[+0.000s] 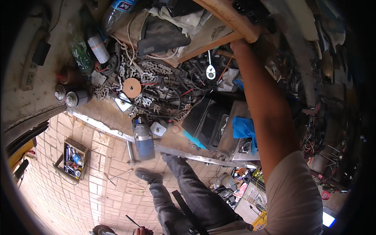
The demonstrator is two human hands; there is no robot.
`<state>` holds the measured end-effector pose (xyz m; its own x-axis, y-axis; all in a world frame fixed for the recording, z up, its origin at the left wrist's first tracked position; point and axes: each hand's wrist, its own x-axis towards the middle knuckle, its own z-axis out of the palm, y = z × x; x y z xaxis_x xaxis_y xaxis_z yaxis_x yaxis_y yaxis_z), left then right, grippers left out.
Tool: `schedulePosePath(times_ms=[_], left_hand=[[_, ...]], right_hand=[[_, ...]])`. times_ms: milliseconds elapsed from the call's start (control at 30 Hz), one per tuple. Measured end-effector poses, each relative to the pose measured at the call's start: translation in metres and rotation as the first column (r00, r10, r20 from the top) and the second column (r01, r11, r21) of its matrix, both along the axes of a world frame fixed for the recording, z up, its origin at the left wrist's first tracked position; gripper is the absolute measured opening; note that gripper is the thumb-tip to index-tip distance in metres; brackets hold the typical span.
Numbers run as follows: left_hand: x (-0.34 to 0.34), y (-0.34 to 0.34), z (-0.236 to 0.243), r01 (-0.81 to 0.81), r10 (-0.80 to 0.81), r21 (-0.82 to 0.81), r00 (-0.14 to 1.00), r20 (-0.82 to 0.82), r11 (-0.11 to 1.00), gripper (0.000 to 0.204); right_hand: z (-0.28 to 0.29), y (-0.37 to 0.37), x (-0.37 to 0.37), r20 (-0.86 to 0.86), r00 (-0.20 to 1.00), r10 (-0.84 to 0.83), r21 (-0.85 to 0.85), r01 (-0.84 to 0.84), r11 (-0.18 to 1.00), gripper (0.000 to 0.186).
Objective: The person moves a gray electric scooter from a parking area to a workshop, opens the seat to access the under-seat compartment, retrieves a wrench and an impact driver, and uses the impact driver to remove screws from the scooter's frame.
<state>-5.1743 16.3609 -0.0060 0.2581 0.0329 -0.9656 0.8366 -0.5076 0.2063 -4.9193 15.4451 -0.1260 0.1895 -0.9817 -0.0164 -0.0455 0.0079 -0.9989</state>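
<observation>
My right arm stretches up across the bench, and my right hand [239, 45] goes in behind a wooden frame [219, 43] at the back, which hides its fingers. Close to that wrist is a silver ratchet wrench [210, 71]. Only a little of my left hand [142, 231] shows at the lower edge. Its fingers are closed around a thin dark rod [132, 221] that points up and left. Beside it, a round dark object [103, 230] is cut off by the frame edge. A blue cloth or glove [243, 127] lies under my right forearm.
Chains and cables [152, 84] cover the bench around a tan disc [132, 87] with a hole. A bottle of bluish liquid [144, 141] stands at the metal front edge. Spray cans [76, 98] stand left. A wooden tool tray [72, 160] sits on the brick floor.
</observation>
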Motion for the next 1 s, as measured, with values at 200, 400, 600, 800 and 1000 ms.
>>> schedulePosePath(times_ms=[200, 400, 600, 800, 1000], left_hand=[[0.028, -0.037, -0.007, -0.440, 0.450, 0.092, 0.877, -0.167, 0.893, 0.020], [0.021, -0.033, -0.031, -0.364, 0.364, -0.046, 0.931, -0.012, 0.930, 0.016], [0.013, -0.024, -0.025, -0.386, 0.388, -0.052, 0.921, 0.038, 0.921, 0.015], [0.026, -0.044, -0.006, -0.372, 0.375, -0.046, 0.920, 0.111, 0.927, 0.015], [0.075, -0.119, 0.000, -0.268, 0.271, -0.041, 0.953, 0.139, 0.963, 0.023]], right_hand=[[0.030, 0.077, -0.020, -0.005, 0.970, -0.245, -0.441, 0.218, 0.871, 0.049], [0.075, 0.270, -0.073, -0.057, 0.937, -0.346, 0.012, 0.347, 0.938, 0.038], [0.068, 0.411, -0.114, -0.281, 0.948, -0.152, 0.240, 0.223, 0.945, 0.041], [-0.007, 0.400, -0.129, -0.226, 0.943, 0.244, 0.505, -0.101, 0.857, 0.032], [-0.090, 0.379, -0.119, -0.208, 0.904, 0.374, 0.590, -0.189, 0.785, 0.031]])
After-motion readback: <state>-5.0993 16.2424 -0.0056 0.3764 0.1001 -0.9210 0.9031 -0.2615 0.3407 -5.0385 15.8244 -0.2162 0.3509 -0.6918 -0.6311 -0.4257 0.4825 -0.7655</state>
